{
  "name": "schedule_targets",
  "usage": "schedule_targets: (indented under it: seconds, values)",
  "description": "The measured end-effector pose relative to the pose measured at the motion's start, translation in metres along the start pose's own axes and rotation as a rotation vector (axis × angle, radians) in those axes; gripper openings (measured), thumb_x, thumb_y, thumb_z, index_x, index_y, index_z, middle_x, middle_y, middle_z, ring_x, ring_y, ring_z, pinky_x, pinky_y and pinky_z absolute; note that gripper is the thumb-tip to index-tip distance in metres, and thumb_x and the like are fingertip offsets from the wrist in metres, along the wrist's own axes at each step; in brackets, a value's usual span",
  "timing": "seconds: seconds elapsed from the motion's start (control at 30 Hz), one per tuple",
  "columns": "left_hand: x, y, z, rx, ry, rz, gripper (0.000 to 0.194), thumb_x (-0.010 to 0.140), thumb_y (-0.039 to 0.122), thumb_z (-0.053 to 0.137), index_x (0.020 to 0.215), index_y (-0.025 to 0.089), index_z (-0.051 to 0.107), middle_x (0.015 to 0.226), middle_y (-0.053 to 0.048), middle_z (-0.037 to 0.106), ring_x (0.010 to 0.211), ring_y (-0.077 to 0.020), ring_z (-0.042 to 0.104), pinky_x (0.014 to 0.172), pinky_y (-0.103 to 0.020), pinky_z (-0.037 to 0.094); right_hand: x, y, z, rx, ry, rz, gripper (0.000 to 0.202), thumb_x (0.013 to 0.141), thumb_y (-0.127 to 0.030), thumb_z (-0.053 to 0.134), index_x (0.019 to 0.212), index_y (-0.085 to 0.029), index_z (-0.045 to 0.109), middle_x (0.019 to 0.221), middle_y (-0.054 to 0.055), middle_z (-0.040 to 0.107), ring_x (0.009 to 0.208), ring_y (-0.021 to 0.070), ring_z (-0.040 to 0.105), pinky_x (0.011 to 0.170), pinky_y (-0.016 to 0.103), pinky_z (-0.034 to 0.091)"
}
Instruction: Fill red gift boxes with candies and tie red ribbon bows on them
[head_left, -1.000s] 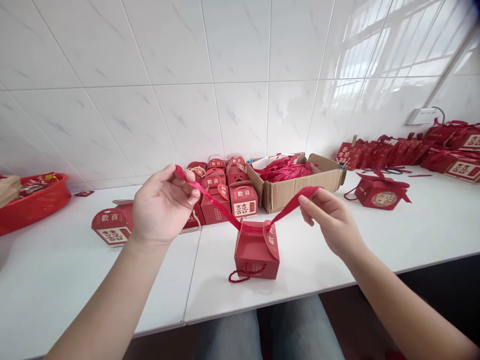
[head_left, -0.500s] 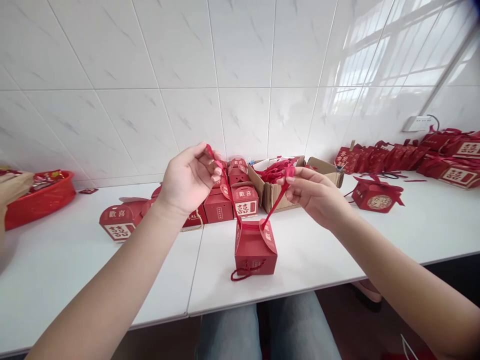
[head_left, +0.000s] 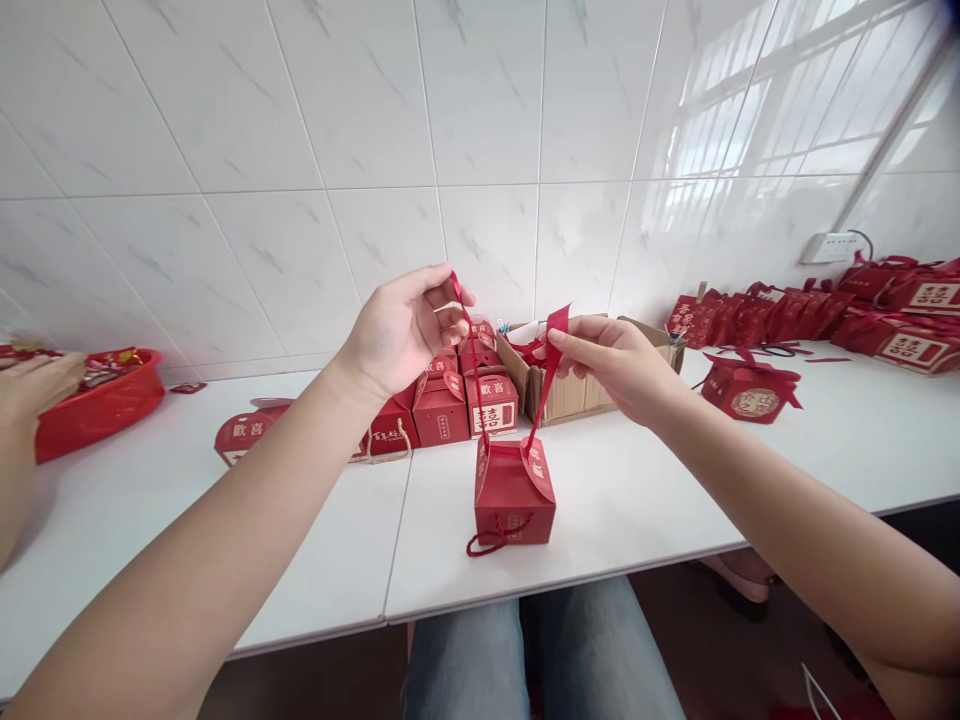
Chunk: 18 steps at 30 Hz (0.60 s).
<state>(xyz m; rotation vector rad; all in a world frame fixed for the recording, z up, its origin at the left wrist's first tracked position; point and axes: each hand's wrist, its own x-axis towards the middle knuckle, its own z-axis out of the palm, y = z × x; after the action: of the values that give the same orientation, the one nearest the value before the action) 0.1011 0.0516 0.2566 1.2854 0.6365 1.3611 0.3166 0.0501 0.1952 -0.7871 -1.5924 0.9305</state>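
Note:
A small red gift box stands upright on the white table near its front edge, a dark red cord handle hanging on its near side. Through its top runs a red ribbon, both ends drawn upward. My left hand pinches one ribbon end above and left of the box. On the other side, my right hand grips the other end between thumb and fingers; its tip sticks up past them. Neither hand touches the box itself.
Behind stand several red boxes and an open cardboard carton of red ribbons. A tied box and stacked red boxes are at the right. At far left, another person's hand reaches over a red basin.
My left hand has moved right and slightly up with its ribbon end. The right hand's ribbon end now shows flat and extended above the fingers. The box stays in place.

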Motion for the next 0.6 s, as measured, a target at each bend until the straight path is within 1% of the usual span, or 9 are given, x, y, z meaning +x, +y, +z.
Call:
schedule_targets:
  seconds: [0.07,0.1,0.17,0.27,0.33,0.4,0.5,0.6]
  values:
    - [0.000,0.002,0.002,0.009,0.001,0.000,0.019,0.081,0.020,0.053,0.063,0.015,0.054,0.060,-0.002,0.058,0.045,-0.0092,0.051,0.041,-0.021,0.039,-0.001,0.000,0.002,-0.047,0.022,-0.018,0.029,0.080,-0.042,0.064,0.065,-0.017,0.063,0.063,-0.003,0.055,0.059,0.0081,0.048,0.060,0.026,0.038]
    - [0.000,0.003,0.003,0.012,0.005,-0.005,0.019,0.081,0.020,0.053,0.063,0.015,0.054,0.060,-0.002,0.058,0.044,-0.0089,0.051,0.041,-0.021,0.039,-0.001,0.000,0.003,-0.049,0.031,-0.027,0.029,0.080,-0.042,0.064,0.064,-0.017,0.062,0.063,-0.003,0.055,0.060,0.0086,0.049,0.061,0.026,0.039]
    - [0.000,0.004,0.003,0.016,0.009,-0.014,0.019,0.081,0.020,0.055,0.062,0.015,0.054,0.059,-0.002,0.058,0.043,-0.0086,0.050,0.041,-0.021,0.039,0.000,0.001,0.006,0.025,0.027,-0.048,0.024,0.079,-0.039,0.066,0.069,-0.017,0.064,0.068,-0.002,0.060,0.067,0.0109,0.055,0.067,0.028,0.044]
    - [0.001,0.002,0.002,0.024,-0.023,0.016,0.018,0.079,0.020,0.058,0.062,0.014,0.057,0.061,-0.003,0.059,0.045,-0.0088,0.052,0.042,-0.022,0.040,0.003,0.000,0.011,0.220,-0.021,-0.076,0.018,0.078,-0.034,0.068,0.085,-0.018,0.067,0.084,0.002,0.069,0.084,0.0159,0.063,0.080,0.033,0.048]
    - [0.001,0.000,0.001,0.052,-0.043,0.060,0.014,0.078,0.021,0.061,0.066,0.013,0.062,0.065,-0.004,0.062,0.048,-0.0090,0.054,0.043,-0.021,0.041,0.006,-0.002,0.014,0.286,-0.021,-0.073,0.019,0.076,-0.033,0.069,0.088,-0.018,0.066,0.086,0.003,0.070,0.086,0.0168,0.065,0.082,0.034,0.049]
    - [0.000,-0.002,0.001,0.109,-0.041,0.099,0.005,0.074,0.017,0.065,0.075,0.013,0.067,0.071,-0.004,0.065,0.052,-0.0088,0.056,0.044,-0.021,0.042,0.009,-0.005,0.016,0.298,0.009,-0.058,0.018,0.075,-0.034,0.070,0.085,-0.018,0.066,0.083,0.003,0.071,0.083,0.0167,0.067,0.081,0.035,0.051]
    - [-0.004,-0.008,0.003,0.203,0.004,0.172,0.018,0.067,0.007,0.068,0.084,0.014,0.070,0.080,-0.005,0.070,0.062,-0.0102,0.062,0.050,-0.020,0.046,0.012,-0.008,0.019,0.274,0.041,-0.041,0.020,0.076,-0.037,0.070,0.082,-0.018,0.068,0.081,0.004,0.072,0.081,0.0175,0.068,0.081,0.035,0.052]
    - [-0.007,-0.015,0.006,0.241,0.081,0.294,0.023,0.067,0.005,0.070,0.086,0.016,0.070,0.081,-0.005,0.072,0.073,-0.0128,0.066,0.057,-0.019,0.050,0.014,-0.008,0.022,0.255,0.047,-0.074,0.020,0.075,-0.036,0.070,0.085,-0.018,0.069,0.082,0.004,0.072,0.082,0.0175,0.068,0.082,0.036,0.053]
